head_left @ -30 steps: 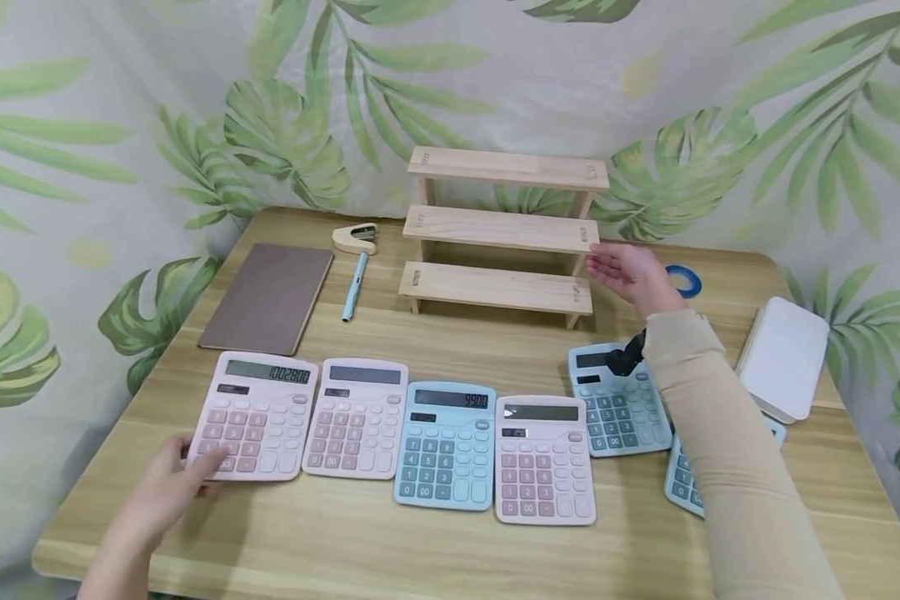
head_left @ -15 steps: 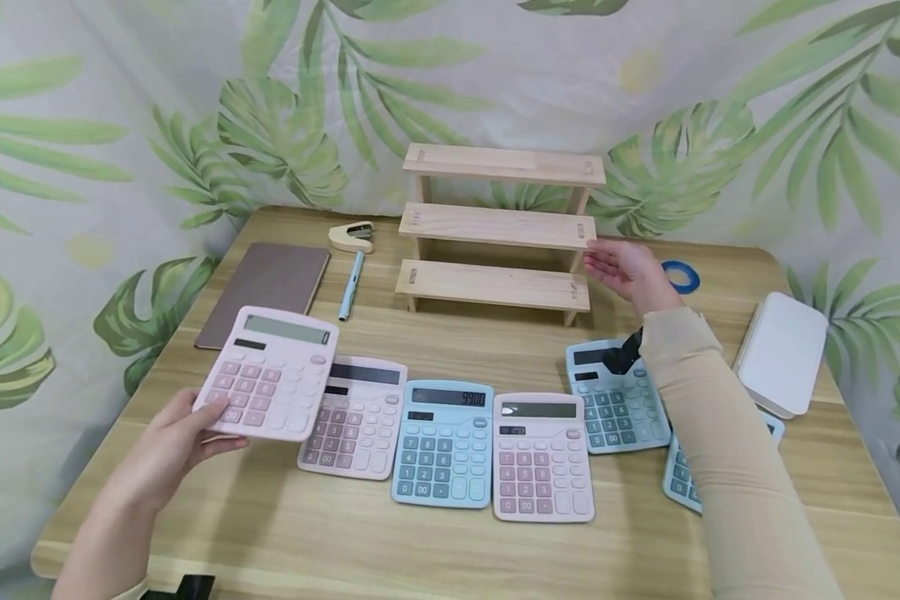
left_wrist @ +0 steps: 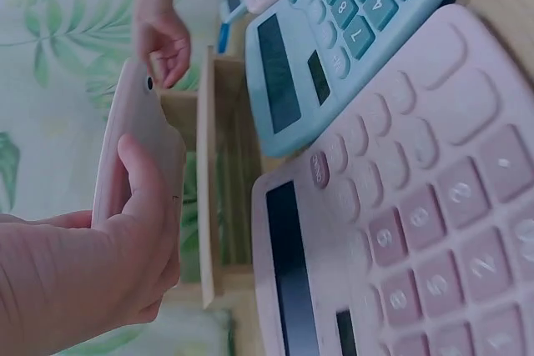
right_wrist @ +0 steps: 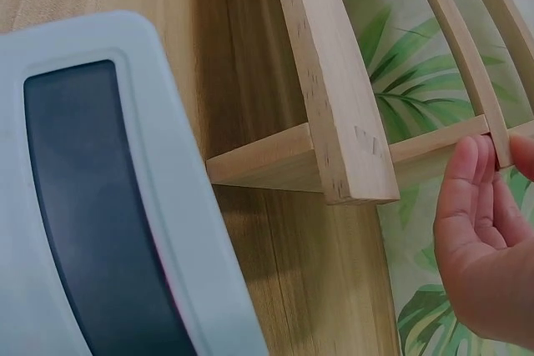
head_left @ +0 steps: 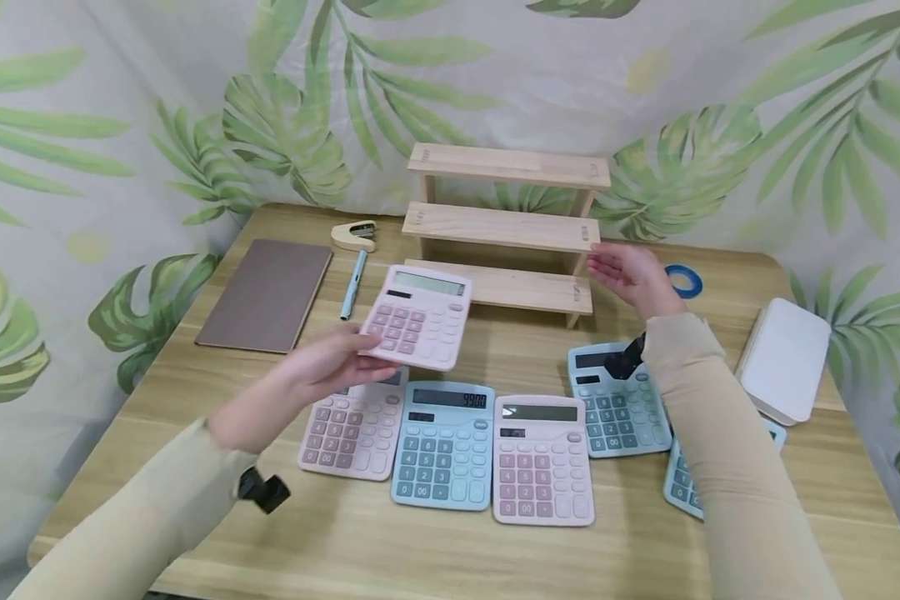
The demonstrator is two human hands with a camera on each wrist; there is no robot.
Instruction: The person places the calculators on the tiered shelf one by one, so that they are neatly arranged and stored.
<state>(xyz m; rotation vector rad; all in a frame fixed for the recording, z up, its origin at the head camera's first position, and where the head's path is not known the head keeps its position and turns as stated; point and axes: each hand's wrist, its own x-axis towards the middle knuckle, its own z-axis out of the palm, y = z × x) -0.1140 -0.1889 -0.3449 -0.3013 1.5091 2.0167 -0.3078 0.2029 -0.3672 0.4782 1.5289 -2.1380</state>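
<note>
In the head view my left hand (head_left: 328, 362) holds a pink calculator (head_left: 442, 337) by its lower left corner, thumb on top and fingers beneath. The calculator is in the air in front of the lowest shelf, hiding that shelf's left end. The left wrist view shows its edge and underside (left_wrist: 154, 135) above the hand (left_wrist: 108, 268). My right hand (head_left: 630, 273) pinches the right end of the middle shelf of a three-tier wooden stand (head_left: 501, 227); the right wrist view shows fingertips and thumb at that shelf's end. Below lie a pink calculator (head_left: 351, 429), a blue calculator (head_left: 442, 450) and another pink calculator (head_left: 543, 458) in a row.
Two more blue calculators lie to the right, one (head_left: 622, 408) near the right wrist, one (head_left: 684, 477) partly under the forearm. A white case (head_left: 786, 358) and blue tape roll (head_left: 684, 282) are beyond. Left stand a brown notebook (head_left: 266, 296), blue pen (head_left: 353, 285) and stapler (head_left: 353, 237).
My left hand has lifted the pink calculator from the row's left end and carried it rightward and forward to the stand. The right hand stays at the middle shelf's end.
</note>
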